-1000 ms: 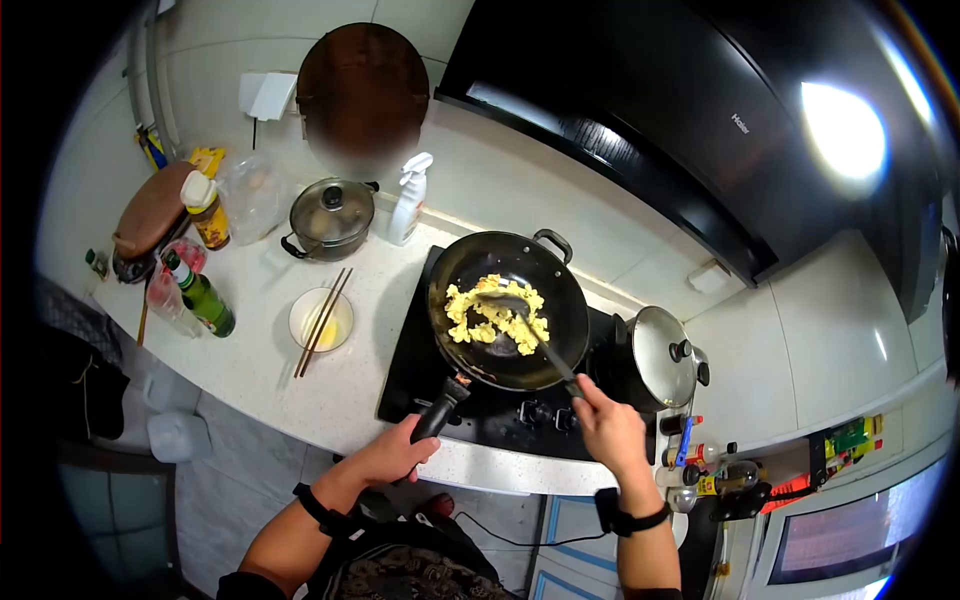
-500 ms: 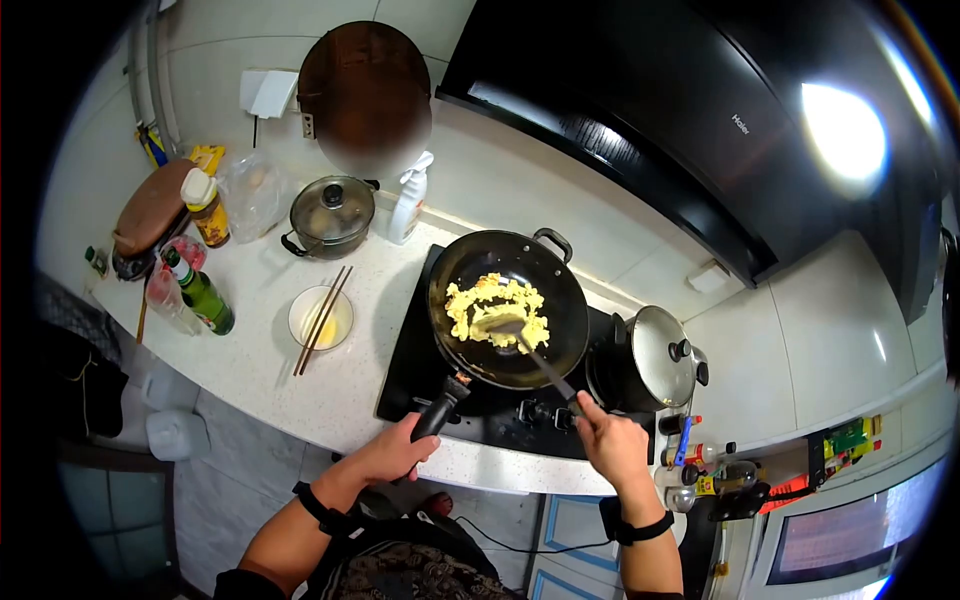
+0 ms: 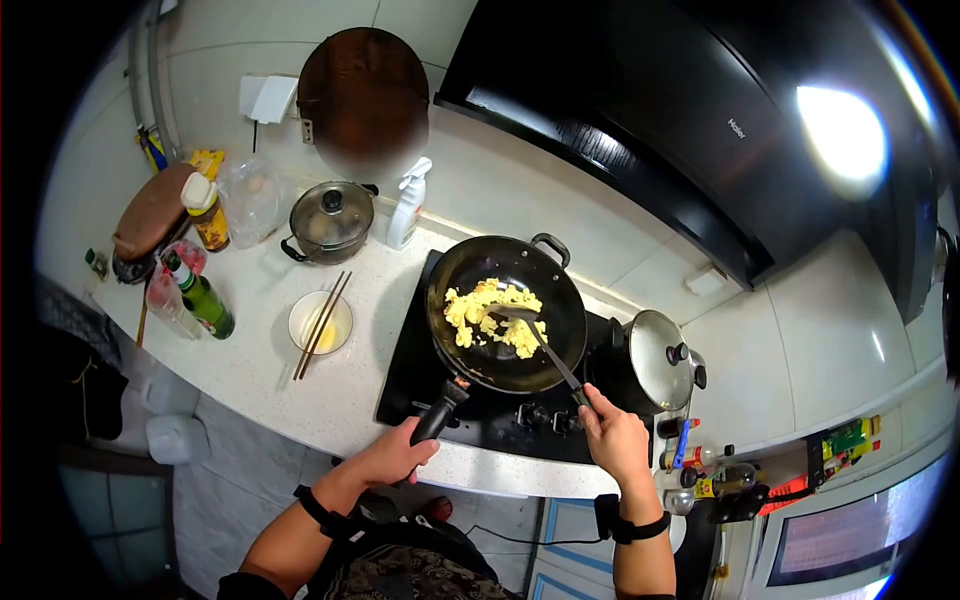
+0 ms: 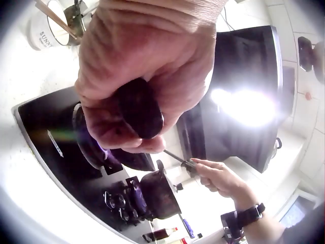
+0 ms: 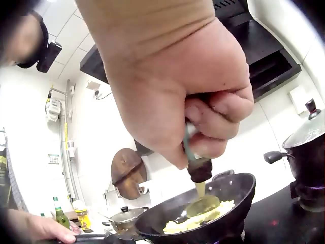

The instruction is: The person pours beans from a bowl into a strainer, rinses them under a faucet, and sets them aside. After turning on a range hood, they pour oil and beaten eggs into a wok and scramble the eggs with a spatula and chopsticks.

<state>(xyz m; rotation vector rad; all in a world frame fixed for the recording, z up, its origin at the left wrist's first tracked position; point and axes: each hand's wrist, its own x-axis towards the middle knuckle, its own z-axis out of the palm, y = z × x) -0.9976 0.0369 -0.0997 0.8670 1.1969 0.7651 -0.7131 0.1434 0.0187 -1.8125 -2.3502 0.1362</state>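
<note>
A black wok (image 3: 555,352) stands on the black stove with yellow scrambled eggs (image 3: 470,318) spread over its bottom. My left hand (image 3: 390,455) grips the wok's long black handle (image 3: 438,408); in the left wrist view the handle's end (image 4: 141,109) pokes out of the curled fingers. With my right hand (image 3: 617,440) I hold a spatula (image 3: 552,355) by its dark handle, forefinger and thumb along it. The spatula's blade (image 5: 203,206) lies among the eggs in the right wrist view.
A lidded pot (image 3: 660,360) stands close right of the wok. Left on the counter are a bowl (image 3: 298,322) with chopsticks across it, a small lidded pot (image 3: 333,225), a spray bottle (image 3: 407,205) and a green bottle (image 3: 205,303). The range hood (image 3: 640,130) hangs above.
The spatula blade dips toward the near side of the eggs, then moves back up to their middle right, shifting them. The left hand keeps its grip on the wok handle.
</note>
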